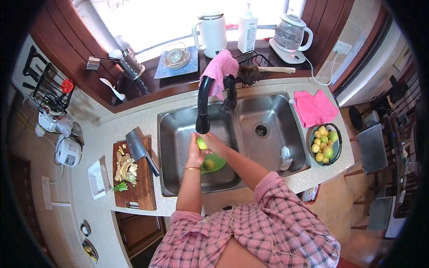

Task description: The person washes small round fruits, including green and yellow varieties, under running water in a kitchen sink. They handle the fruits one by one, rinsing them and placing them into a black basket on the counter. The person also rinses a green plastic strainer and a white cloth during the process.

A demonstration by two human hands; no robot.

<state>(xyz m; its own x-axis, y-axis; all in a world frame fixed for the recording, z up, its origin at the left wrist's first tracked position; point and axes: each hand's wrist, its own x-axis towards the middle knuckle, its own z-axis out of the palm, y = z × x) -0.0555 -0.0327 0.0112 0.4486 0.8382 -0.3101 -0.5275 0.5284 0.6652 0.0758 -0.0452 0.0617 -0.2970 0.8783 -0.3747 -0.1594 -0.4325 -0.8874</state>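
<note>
A shiny green fruit (201, 143) is between my two hands, over the left sink basin (177, 134). My left hand (194, 150) cradles it from the left and below. My right hand (214, 142) closes on it from the right, its fingertips partly hidden by the spout. Directly above my hands hangs the black faucet (202, 100), a pink cloth (221, 68) draped over its bend. Below them in the basin lies a green bowl (218, 163), partly covered by my right forearm. A yellowish fruit (208, 164) shows inside the bowl.
The right basin (249, 147) holds a crumpled whitish cloth (285, 157). Beyond it lie a pink towel (315, 108) and a basket (338, 134) of fruit. To the left, a cleaver (138, 147) rests on a wooden cutting board (144, 194) with chopped food. A kettle (212, 35) stands on the sill.
</note>
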